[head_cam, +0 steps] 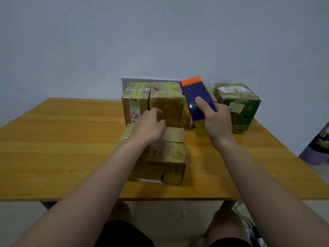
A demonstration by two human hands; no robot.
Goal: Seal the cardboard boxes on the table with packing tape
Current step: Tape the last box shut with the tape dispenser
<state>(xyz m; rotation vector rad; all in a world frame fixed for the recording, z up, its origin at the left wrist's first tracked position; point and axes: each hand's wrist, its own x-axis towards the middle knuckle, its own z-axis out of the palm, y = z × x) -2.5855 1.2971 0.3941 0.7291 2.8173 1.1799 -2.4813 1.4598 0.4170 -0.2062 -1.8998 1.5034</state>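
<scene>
Bare forearms point(92, 184) reach over the near edge of the yellow wooden surface point(62, 148); my left hand point(151, 125) hangs over the small tape-wrapped cardboard box point(160, 157) lying near that edge, fingers curled past its far rim; whether they grip it I cannot tell; my right hand point(215, 122) has its fingers clamped round the blue plastic tape dispenser with an orange cap point(197, 100), held above the surface; the box looks light and stiff, its film slick, so I judge the corners the best hold; a taller taped box point(167, 106) crowds just behind; open room lies left.
</scene>
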